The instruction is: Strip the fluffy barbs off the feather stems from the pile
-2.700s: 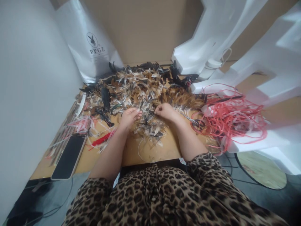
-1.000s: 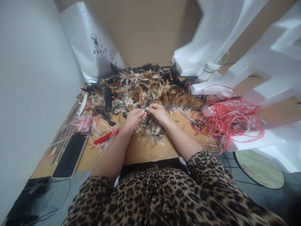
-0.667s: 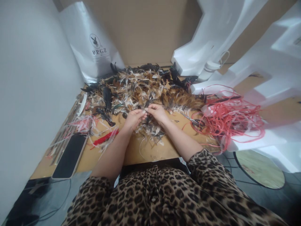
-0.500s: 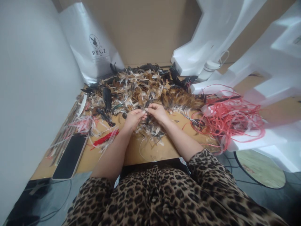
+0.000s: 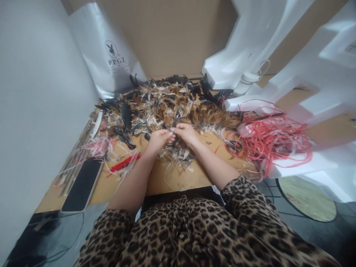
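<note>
Both my hands meet at the near side of a pile of loose feathers (image 5: 167, 98), brown, white and black. My left hand (image 5: 161, 141) is closed in a pinch, thumb and forefinger touching those of my right hand (image 5: 185, 133), which is pinched shut too. A small dark feather (image 5: 176, 121) rises from between the fingertips; its lower end is hidden by them. Below the hands lies a smaller heap of grey and white feathers (image 5: 182, 157). To the right rests a bushy row of brown feathers (image 5: 215, 116).
Scissors (image 5: 232, 144) lie beside a tangle of pink and red ribbon (image 5: 278, 139) on the right. On the left are a phone (image 5: 82, 185), a red strip (image 5: 125, 163) and thin sticks (image 5: 79, 152). A silver bag (image 5: 111, 55) and a white bottle (image 5: 247, 81) stand behind.
My hands stay pinched together in nearly the same spot. The feather tips showing above the fingers have shifted slightly, and the view has moved a little.
</note>
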Action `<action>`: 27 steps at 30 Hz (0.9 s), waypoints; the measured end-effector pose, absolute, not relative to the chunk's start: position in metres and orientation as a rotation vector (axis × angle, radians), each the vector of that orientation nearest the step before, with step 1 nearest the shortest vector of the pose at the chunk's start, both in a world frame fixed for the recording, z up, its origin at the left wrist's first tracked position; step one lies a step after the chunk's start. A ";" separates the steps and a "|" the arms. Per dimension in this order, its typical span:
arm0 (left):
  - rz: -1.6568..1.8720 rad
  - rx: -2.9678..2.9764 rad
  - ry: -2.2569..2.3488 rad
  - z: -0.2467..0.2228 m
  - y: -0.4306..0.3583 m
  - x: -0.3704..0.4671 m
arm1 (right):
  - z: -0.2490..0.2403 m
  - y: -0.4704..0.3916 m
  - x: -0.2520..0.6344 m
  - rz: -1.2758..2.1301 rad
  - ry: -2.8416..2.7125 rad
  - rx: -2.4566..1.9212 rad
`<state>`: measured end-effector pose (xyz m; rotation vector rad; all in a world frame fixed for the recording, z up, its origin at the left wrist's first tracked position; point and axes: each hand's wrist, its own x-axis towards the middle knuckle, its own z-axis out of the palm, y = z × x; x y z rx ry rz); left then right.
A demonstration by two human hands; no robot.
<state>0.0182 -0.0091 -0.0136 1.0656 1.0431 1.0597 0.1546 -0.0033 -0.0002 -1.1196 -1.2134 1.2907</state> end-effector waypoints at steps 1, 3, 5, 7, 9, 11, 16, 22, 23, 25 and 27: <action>1.054 1.074 1.045 -0.014 -0.009 0.018 | 0.000 -0.003 0.155 1.299 -1.211 -1.121; 1.060 1.067 1.042 -0.014 -0.008 0.015 | 0.001 -0.001 0.158 1.317 -1.191 -1.114; 1.099 1.022 1.036 -0.013 -0.006 0.012 | 0.003 0.002 0.166 1.295 -1.185 -1.132; 1.159 0.954 1.033 -0.013 -0.003 0.007 | 0.004 0.006 0.177 1.219 -1.261 -1.176; 1.208 0.893 1.037 -0.012 -0.001 0.004 | 0.004 0.007 0.189 1.164 -1.398 -1.219; 1.236 0.861 1.039 -0.012 0.000 0.001 | 0.003 0.008 0.198 1.164 -1.576 -1.243; 1.261 0.847 1.008 -0.012 0.000 0.002 | 0.001 0.005 0.204 1.105 -1.987 -1.299; 1.278 0.818 0.994 -0.013 0.001 0.002 | 0.006 0.003 0.204 0.990 -2.246 -1.347; 1.278 0.821 0.987 -0.013 0.001 0.002 | 0.006 0.003 0.205 0.941 -2.273 -1.373; 1.274 0.833 0.978 -0.014 0.002 0.002 | 0.008 0.002 0.205 0.816 -2.344 -1.439; 1.268 0.843 0.973 -0.014 0.001 0.002 | 0.007 0.001 0.204 0.680 -2.427 -1.478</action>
